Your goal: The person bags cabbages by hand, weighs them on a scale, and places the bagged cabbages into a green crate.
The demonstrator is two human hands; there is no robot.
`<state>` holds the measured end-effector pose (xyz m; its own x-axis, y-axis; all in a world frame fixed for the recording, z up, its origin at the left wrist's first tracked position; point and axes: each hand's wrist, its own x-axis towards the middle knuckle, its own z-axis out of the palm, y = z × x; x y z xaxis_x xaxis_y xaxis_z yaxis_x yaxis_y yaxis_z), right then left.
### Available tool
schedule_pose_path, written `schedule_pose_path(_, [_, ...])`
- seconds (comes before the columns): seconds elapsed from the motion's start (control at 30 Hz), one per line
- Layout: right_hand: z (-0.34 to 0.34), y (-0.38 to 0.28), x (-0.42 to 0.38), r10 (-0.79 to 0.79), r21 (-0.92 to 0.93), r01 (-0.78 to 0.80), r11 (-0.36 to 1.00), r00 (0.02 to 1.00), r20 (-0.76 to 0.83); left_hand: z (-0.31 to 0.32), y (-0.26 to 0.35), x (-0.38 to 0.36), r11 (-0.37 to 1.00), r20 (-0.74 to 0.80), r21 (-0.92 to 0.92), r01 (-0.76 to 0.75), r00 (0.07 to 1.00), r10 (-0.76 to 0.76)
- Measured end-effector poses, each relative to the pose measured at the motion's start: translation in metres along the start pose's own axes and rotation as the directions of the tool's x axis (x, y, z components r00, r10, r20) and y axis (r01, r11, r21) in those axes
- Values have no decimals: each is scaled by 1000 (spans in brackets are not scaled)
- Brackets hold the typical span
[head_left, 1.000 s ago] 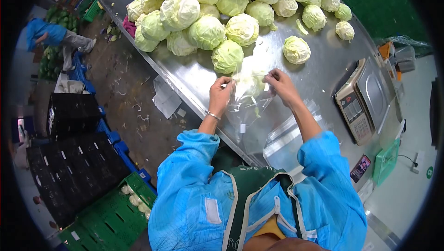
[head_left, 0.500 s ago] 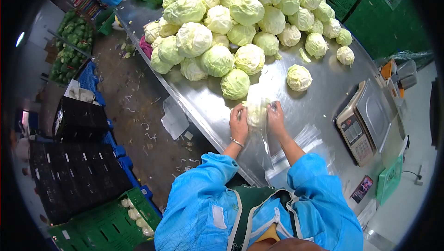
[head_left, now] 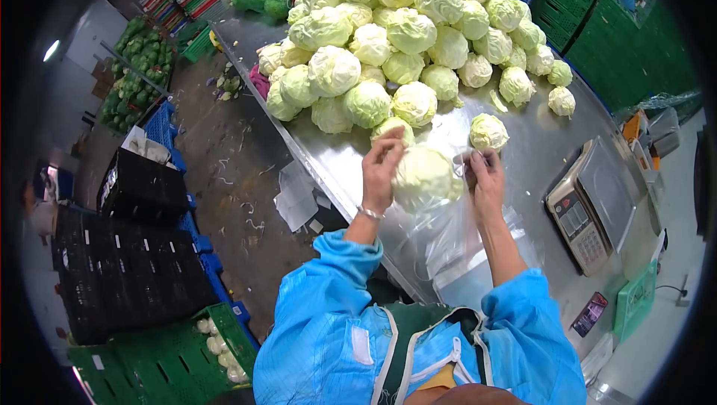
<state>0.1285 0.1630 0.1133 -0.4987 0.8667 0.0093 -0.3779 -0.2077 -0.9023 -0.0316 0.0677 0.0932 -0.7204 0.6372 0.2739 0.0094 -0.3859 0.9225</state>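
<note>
A pale cabbage (head_left: pixel 424 175) inside a clear plastic bag (head_left: pixel 444 215) is between my two hands above the metal table. My left hand (head_left: pixel 382 170) is at the cabbage's left side, its fingers bent and somewhat blurred; whether they grip it is unclear. My right hand (head_left: pixel 484 173) pinches the edge of the bag on the right. Just beyond my right hand sits a loose cabbage (head_left: pixel 488 132). A large pile of cabbages (head_left: pixel 410 30) lies farther back.
A stack of clear bags (head_left: pixel 467 270) lies near my body. To the right are a scale (head_left: pixel 579 227), a phone (head_left: pixel 590 314) and a green basket (head_left: pixel 635 300). Black crates (head_left: pixel 123 270) stand left of the metal table (head_left: pixel 538 151).
The bagged cabbage now shows larger and rounder between my hands. My hands are farther apart, the right one higher and further right. The whole view has shifted slightly.
</note>
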Motion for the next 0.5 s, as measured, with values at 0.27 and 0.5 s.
schedule_pose_path(0.27, [-20,-30,-4,94,-77,-72,994,940,328,2,11,-18,859,321,-428,282,936,-147])
schedule_pose_path(0.5, [-39,-88,2,-37,-524,296,799,893,448,-11,81,14,945,677,115,-305,721,151])
